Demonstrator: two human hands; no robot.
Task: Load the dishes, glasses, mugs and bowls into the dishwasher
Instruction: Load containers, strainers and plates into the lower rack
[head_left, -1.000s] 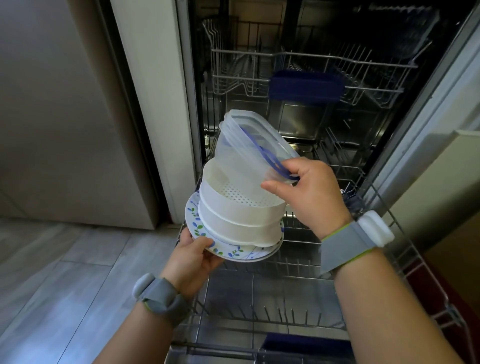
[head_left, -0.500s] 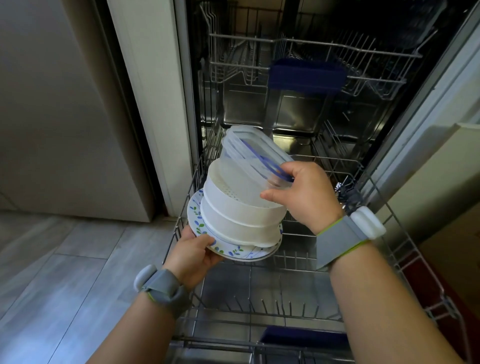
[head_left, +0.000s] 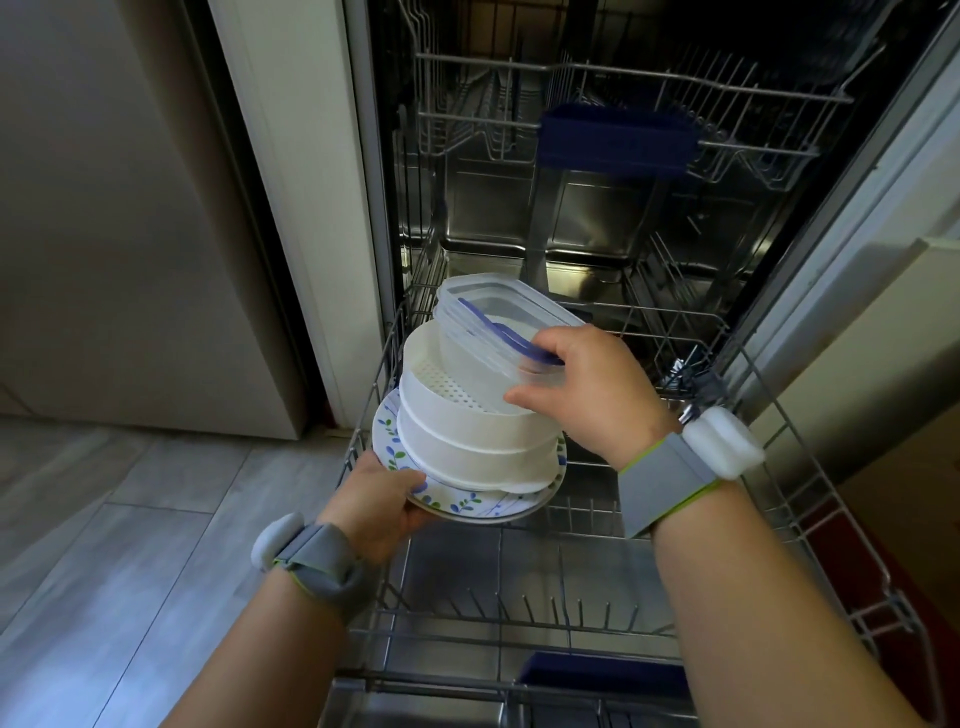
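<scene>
My left hand (head_left: 375, 499) grips the near left rim of a white plate with blue leaf print (head_left: 467, 503), held over the pulled-out lower rack (head_left: 800, 499) of the open dishwasher. Two white round perforated bowls (head_left: 467, 441) are stacked on the plate. A clear plastic container with a blue seal (head_left: 483, 332) rests tilted inside the top bowl. My right hand (head_left: 587, 384) grips that container at its right end, thumb under, fingers over the rim.
The upper rack (head_left: 623, 98) with a blue handle (head_left: 618, 137) is pushed in and holds nothing visible. The lower rack's tines (head_left: 545, 618) stand below the stack. A pale cabinet panel (head_left: 291, 182) flanks the left; grey floor tiles (head_left: 104, 545) lie lower left.
The stack and both hands have sunk lower toward the lower rack. The container has tipped flatter into the top bowl.
</scene>
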